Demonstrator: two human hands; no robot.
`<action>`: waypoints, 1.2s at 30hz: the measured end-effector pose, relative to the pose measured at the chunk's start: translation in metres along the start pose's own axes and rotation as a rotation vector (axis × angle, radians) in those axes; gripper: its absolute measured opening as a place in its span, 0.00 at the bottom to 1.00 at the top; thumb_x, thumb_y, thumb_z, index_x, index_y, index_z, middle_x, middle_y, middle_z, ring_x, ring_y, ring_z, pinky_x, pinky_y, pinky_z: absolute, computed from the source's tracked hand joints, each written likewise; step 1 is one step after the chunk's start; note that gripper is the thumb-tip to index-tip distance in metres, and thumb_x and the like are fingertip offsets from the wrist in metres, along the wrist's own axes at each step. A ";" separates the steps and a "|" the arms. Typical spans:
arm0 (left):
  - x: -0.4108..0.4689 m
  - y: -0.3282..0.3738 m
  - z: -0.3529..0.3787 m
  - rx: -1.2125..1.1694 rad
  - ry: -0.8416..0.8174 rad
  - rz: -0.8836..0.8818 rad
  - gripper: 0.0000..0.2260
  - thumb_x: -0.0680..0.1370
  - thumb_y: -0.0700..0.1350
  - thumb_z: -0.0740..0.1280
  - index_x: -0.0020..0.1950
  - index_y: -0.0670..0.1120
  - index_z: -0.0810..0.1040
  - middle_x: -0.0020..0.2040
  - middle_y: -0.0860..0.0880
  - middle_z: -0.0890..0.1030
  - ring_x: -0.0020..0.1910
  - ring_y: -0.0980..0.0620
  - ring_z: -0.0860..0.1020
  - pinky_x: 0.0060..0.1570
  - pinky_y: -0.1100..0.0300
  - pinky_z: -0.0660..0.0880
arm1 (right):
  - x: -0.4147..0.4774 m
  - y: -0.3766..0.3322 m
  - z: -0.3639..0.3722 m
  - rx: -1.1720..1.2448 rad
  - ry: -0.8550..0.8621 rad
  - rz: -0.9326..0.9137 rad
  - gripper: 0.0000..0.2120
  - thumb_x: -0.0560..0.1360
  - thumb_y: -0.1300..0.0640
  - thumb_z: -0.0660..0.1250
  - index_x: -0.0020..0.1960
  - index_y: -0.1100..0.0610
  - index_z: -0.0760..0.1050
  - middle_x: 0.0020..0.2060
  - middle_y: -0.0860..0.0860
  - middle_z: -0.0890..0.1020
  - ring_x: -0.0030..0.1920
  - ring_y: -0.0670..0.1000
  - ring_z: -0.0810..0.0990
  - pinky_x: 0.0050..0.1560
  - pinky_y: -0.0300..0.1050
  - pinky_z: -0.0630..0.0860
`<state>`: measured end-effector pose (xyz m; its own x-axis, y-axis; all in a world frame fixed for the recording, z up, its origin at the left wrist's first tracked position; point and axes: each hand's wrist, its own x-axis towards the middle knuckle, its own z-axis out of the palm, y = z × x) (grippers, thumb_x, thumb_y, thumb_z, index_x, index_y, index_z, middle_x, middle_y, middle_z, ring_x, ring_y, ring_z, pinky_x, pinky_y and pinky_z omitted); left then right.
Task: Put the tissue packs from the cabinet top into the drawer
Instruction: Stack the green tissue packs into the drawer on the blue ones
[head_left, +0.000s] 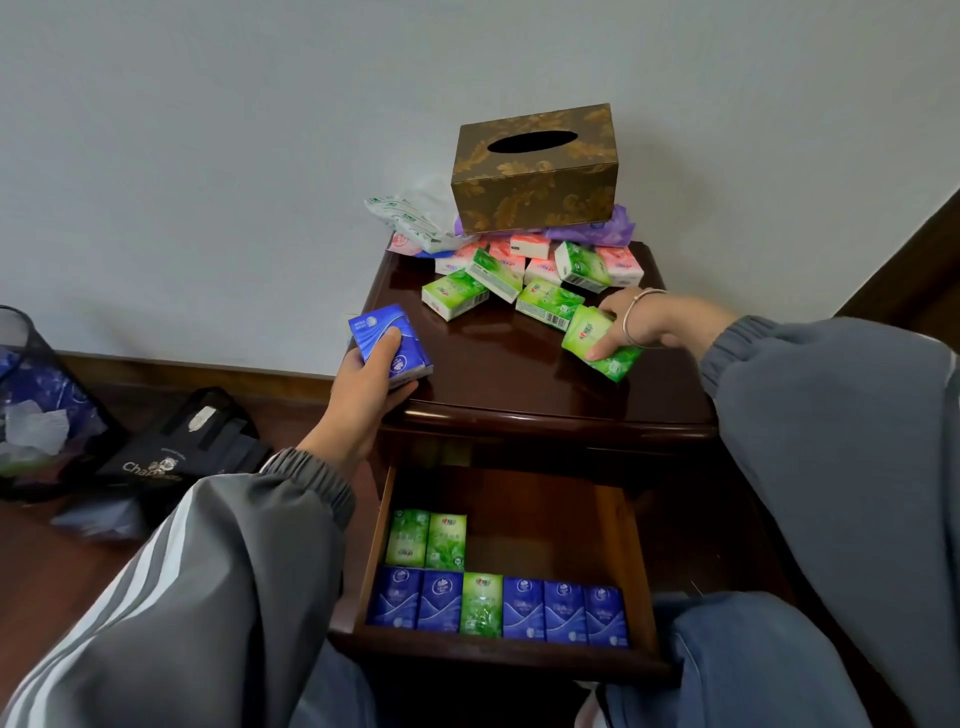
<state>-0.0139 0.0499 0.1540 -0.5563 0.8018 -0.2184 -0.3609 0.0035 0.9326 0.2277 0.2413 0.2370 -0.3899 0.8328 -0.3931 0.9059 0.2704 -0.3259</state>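
Dark wood cabinet top (498, 374) | drawer (631, 551) open | pale wall (208, 156)

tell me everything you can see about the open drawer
The dark reddish-brown wooden drawer is pulled out from under the glossy cabinet top. Against its front wall runs a row of six tissue packs, five blue and one green. Two more green packs lie behind, at the left. The rest of its floor is bare. Neither hand touches it.

Left hand (370, 382) and right hand (631, 325) outstretched, fingers curled, gripping.
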 end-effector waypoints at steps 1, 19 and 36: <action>-0.002 0.000 0.001 0.010 0.013 0.011 0.15 0.77 0.54 0.67 0.59 0.48 0.75 0.51 0.48 0.83 0.45 0.55 0.83 0.40 0.63 0.80 | -0.005 0.000 0.003 -0.033 0.050 -0.016 0.26 0.62 0.51 0.79 0.55 0.56 0.73 0.54 0.54 0.75 0.44 0.50 0.74 0.38 0.41 0.69; -0.104 -0.117 -0.032 0.036 0.048 -0.088 0.11 0.77 0.51 0.68 0.57 0.48 0.78 0.49 0.46 0.84 0.42 0.52 0.83 0.35 0.58 0.78 | -0.123 0.093 0.203 0.938 -0.317 0.424 0.26 0.66 0.62 0.75 0.61 0.65 0.70 0.44 0.56 0.82 0.36 0.50 0.81 0.27 0.36 0.76; -0.092 -0.156 -0.041 0.089 0.042 -0.254 0.08 0.77 0.49 0.68 0.55 0.50 0.76 0.45 0.49 0.86 0.42 0.51 0.84 0.36 0.60 0.80 | -0.025 0.106 0.286 0.168 -0.098 0.283 0.42 0.73 0.51 0.69 0.77 0.55 0.47 0.72 0.60 0.61 0.69 0.61 0.66 0.66 0.53 0.68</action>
<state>0.0631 -0.0484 0.0166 -0.4875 0.7428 -0.4590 -0.4272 0.2556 0.8673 0.2860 0.1109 -0.0330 -0.1483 0.8105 -0.5666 0.9439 -0.0550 -0.3256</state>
